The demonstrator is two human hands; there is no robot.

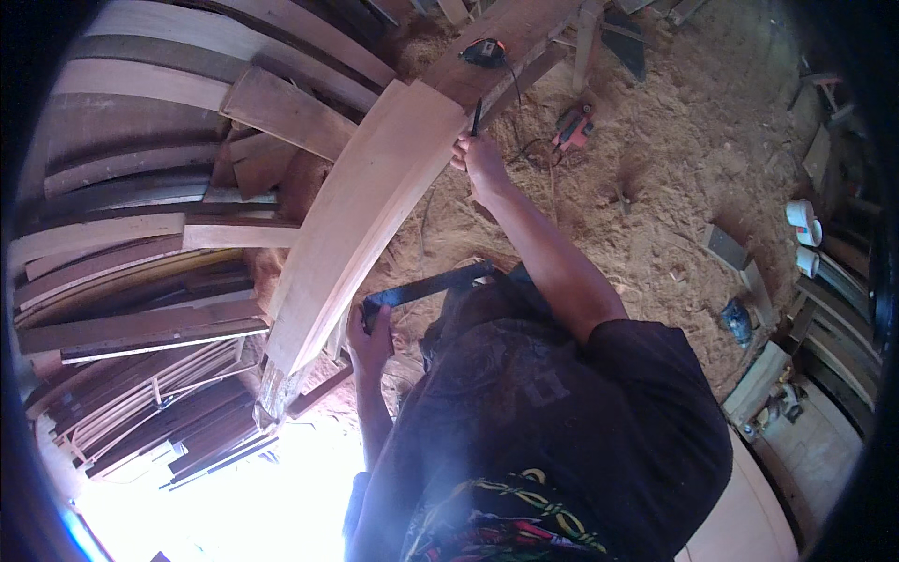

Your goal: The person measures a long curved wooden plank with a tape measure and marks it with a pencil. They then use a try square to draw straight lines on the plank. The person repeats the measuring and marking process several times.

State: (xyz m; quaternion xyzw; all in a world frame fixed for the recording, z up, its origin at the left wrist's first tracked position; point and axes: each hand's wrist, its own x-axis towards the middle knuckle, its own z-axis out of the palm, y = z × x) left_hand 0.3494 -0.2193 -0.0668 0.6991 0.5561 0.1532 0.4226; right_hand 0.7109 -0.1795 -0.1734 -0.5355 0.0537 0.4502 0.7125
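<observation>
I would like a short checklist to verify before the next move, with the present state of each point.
1. Pencil-like stick held in the right hand: ok.
2. Dark flat bar held in the left hand: ok.
3. Bar touching the pale wooden plank: cannot tell; the two look close, but depth is unclear.
4. Top of the plank free of loose tools: ok; the black tool sits beyond its far end, on the darker beam.
5. Floor free of tools: not ok; a red power tool lies on the sawdust.
6. Marks on the plank: cannot tell; too fine to see.
</observation>
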